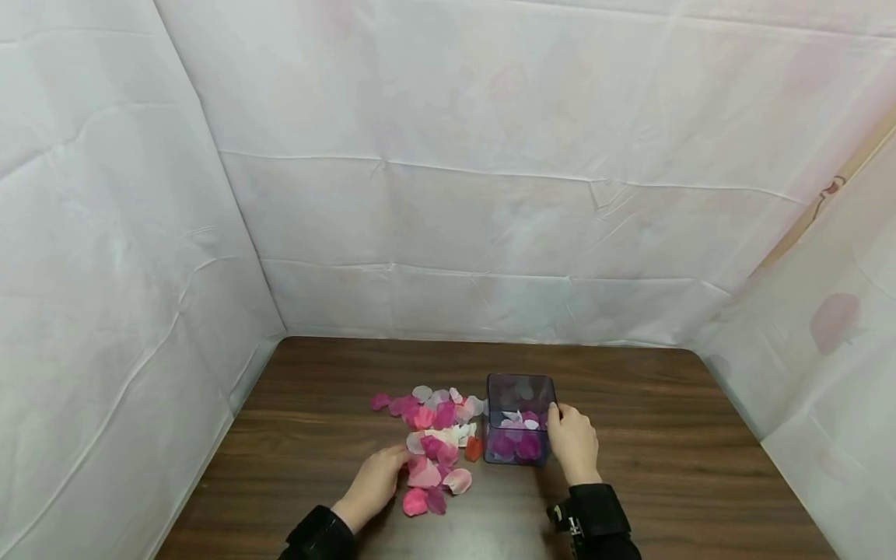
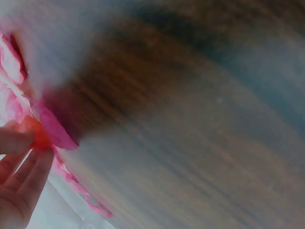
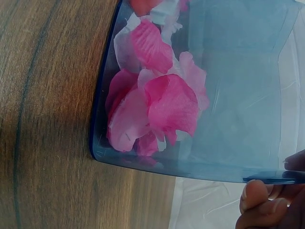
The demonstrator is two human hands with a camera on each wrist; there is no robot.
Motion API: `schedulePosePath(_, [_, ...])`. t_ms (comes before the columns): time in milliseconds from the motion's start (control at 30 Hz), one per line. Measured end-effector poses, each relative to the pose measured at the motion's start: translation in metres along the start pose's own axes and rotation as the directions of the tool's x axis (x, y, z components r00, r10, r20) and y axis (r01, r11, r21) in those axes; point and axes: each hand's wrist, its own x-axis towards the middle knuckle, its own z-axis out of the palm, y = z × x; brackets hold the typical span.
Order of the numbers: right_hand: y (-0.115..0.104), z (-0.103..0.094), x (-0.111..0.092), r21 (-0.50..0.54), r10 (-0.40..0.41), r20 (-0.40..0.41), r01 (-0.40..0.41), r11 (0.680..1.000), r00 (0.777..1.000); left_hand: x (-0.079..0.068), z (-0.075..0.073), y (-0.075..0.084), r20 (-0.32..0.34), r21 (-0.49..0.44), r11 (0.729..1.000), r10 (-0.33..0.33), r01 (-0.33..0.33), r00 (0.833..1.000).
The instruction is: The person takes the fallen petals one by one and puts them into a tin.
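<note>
A see-through dark bluish box [image 1: 501, 395] stands upright on the table, with pink, purple and white artificial petals [image 3: 171, 105] lying on its bottom. My right hand [image 1: 575, 445] grips the box's right wall at the rim, thumb over the edge and fingers outside. Left of the box spreads a loose heap of petals [image 1: 423, 472] in pink, magenta, white and red. At the heap's near left side is my left hand [image 1: 376, 478]. Between its thumb and fingers it pinches a red-orange petal [image 2: 40, 134], and a magenta petal [image 2: 55, 126] overlaps the fingertips in the left wrist view.
The brown wood-grain table [image 1: 315, 397] carries both heap and box. White cloth walls [image 1: 448, 233] rise behind it and on both sides. A single orange petal [image 1: 474, 449] lies close to the box's left wall. Dark bands [image 1: 600, 517] wrap both wrists.
</note>
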Motion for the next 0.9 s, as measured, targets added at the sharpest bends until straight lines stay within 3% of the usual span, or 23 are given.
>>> schedulePosePath(300, [0.000, -0.001, 0.000, -0.002, 0.012, 0.013, -0.012, 1.000, 1.000, 0.008, -0.010, 0.000, -0.141, 0.018, 0.999, -0.031, 0.033, 0.990])
schedulePosePath(567, [-0.001, -0.002, 0.000, -0.008, 0.009, 0.011, -0.009, 1.000, 1.000, 0.022, -0.018, 0.005, -0.126, -0.002, 0.998, -0.063, 0.063, 0.990])
schedulePosePath(767, [-0.003, -0.001, 0.000, -0.006, 0.008, 0.012, -0.008, 1.000, 1.000, 0.035, -0.028, 0.012, -0.134, -0.125, 0.990, -0.080, 0.063, 0.988])
schedulePosePath(900, [-0.004, -0.004, 0.000, -0.011, 0.008, 0.013, -0.008, 1.000, 1.000, 0.053, -0.039, 0.022, -0.124, -0.195, 0.978, -0.095, 0.070, 0.988])
